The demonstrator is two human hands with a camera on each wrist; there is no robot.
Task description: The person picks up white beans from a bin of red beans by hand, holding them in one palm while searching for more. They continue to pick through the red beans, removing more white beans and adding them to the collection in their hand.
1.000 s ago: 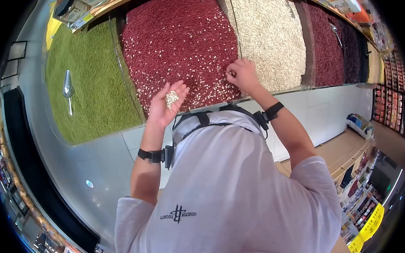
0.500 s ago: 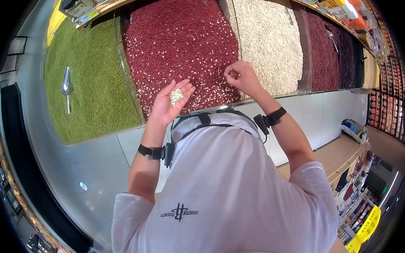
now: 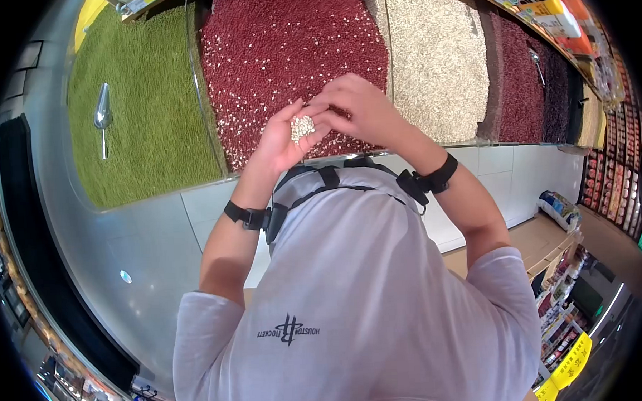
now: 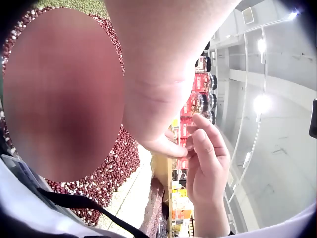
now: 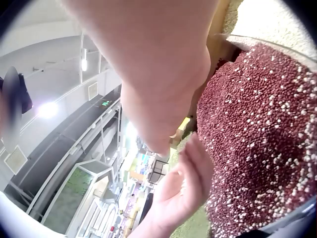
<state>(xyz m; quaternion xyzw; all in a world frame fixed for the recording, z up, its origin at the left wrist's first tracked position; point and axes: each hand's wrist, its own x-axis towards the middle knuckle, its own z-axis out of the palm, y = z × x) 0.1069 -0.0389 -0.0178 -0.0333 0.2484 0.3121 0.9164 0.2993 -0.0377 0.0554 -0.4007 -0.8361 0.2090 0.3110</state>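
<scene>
My left hand is palm up in the head view, fingers extended, carrying a small heap of white beans in its palm. Bent over that hand's fingers is my right hand, its fingertips right at the heap. The left wrist view shows my right hand with partly bent fingers, close beside the left fingers; I cannot tell whether it pinches a bean. Below both hands lies a bin of dark red beans, sprinkled with white ones. In the right wrist view, my left palm is cupped upward.
A bin of green beans with a metal scoop adjoins on the left. On the right are a white bean bin and darker bins beyond. Clear dividers stand between bins. A shelf with bottles runs along the back.
My right hand has moved left from the red bin's right side to my left hand. The left hand has shifted slightly right and away from me, still carrying the white beans.
</scene>
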